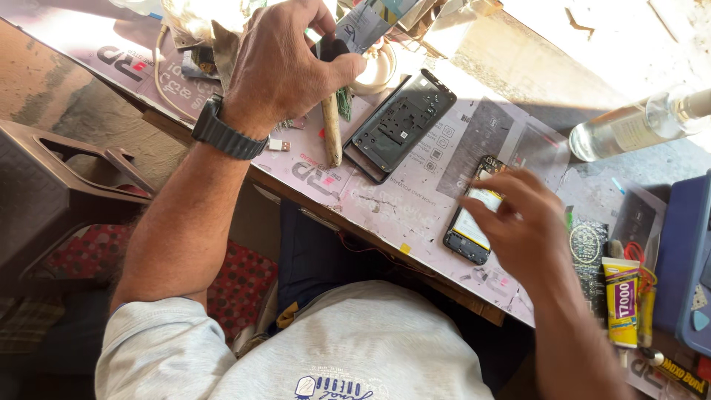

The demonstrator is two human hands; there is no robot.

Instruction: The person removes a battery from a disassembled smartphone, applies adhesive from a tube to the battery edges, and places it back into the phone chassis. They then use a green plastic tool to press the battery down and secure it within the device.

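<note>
Nearest body, right hand rests blurred on opened phone, fingertips spread loosely over its exposed battery side; cannot tell whether they grip it. Just right of it, yellow glue tube lies beside blue case. Farther out on worn work mat, black phone frame lies flat, wooden-handled tool beside it. Left hand, black wristwatch on wrist, pinches tool's dark top between thumb and fingers. Clear glass bottle lies far right.
</note>
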